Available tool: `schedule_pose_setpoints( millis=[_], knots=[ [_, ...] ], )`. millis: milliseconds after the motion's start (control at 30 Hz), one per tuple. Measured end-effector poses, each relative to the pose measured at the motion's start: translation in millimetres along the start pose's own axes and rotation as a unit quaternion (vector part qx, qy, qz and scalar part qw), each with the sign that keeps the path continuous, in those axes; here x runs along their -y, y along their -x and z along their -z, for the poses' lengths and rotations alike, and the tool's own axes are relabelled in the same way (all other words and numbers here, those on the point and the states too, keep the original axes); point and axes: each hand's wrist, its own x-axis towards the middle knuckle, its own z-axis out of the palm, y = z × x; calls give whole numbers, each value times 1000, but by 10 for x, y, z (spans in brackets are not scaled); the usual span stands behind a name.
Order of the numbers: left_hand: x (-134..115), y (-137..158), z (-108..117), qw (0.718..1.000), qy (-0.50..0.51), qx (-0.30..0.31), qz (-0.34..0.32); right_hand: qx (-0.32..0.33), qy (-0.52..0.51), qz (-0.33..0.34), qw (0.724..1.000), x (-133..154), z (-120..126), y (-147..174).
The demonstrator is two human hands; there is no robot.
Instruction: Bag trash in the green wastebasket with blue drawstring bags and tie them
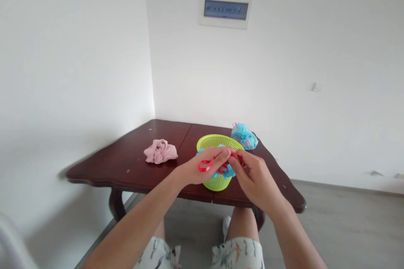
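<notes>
My left hand [202, 163] and my right hand [257, 176] meet in front of a lime-green perforated plastic basket [217, 183]. Both are closed, fingertips close together, on a glossy red drawstring [205, 165]. One loop of it sticks out to the left past my left thumb. Light-blue thin plastic [229, 172], which looks like a drawstring bag, shows below and between my hands, against the basket. My fingers hide much of it, so how far it sits inside the basket I cannot tell.
A dark red-brown wooden table [132, 147] with a wavy edge stands against white walls. A crumpled pink cloth [160, 151] lies on its left part. Another bunched light-blue bag [244, 136] with red strings rests at the back right. My legs are below the front edge.
</notes>
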Motion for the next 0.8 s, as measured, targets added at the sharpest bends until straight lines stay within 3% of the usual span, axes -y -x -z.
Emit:
schedule_pose_setpoints(
  millis=[67,200,333,433,500,633,733,800],
  knots=[
    [11,9,-45,998,54,-1,17,-7,-41,-30,999,-61,-59,-4],
    [50,-4,-89,982,177,-55,30,-83,-145,-64,984,-80,-81,24],
    [170,-46,-20,971,219,-30,88,-158,-236,-48,958,15,-58,102],
    [251,-80,61,963,246,-27,108,-183,-236,-19,954,75,-107,247],
    [283,-104,116,956,271,-61,99,-155,-186,24,970,65,-199,372],
    [299,-121,216,934,333,-87,92,-18,-26,108,994,-83,-489,563],
    [242,-60,232,936,339,-38,83,58,55,63,995,-213,-649,610],
    [144,20,204,956,284,-21,62,80,64,33,994,-249,-635,602]
  ],
)
